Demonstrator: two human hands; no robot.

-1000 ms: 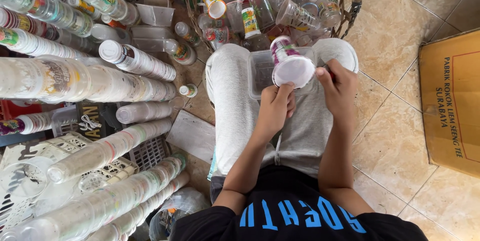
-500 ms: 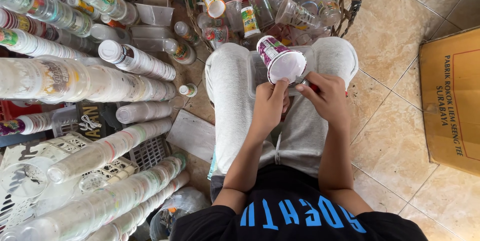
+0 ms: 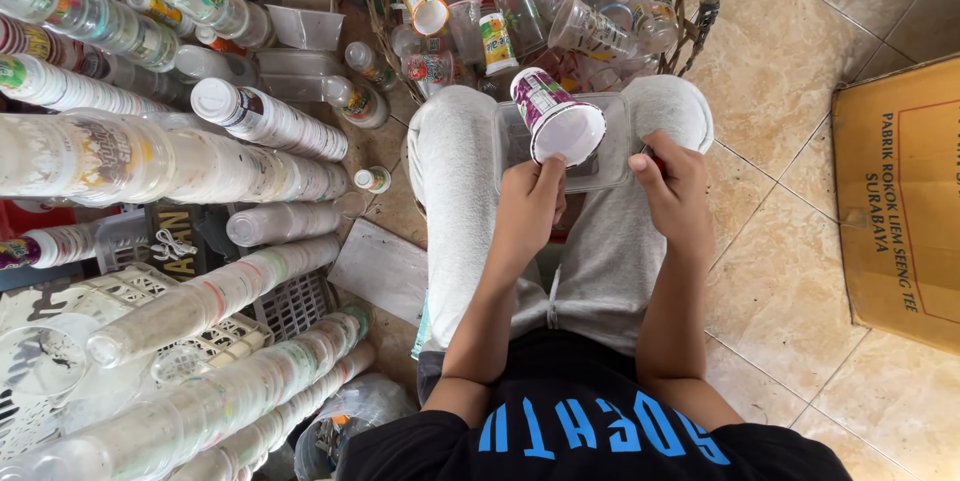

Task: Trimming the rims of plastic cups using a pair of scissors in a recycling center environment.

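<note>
Left hand (image 3: 530, 199) gripping white plastic cup with purple printed wrap (image 3: 556, 119), now tilted mouth-toward-camera over clear plastic tray (image 3: 613, 156) on lap, lower and nearer than a second ago; right hand (image 3: 672, 191) closed, contents hidden, just right of cup.

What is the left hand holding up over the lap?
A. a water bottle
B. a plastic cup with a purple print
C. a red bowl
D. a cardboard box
B: the left hand grips the rim of a plastic cup with a purple print, its white inside facing the camera, above a clear tray that rests on the knees.
</note>
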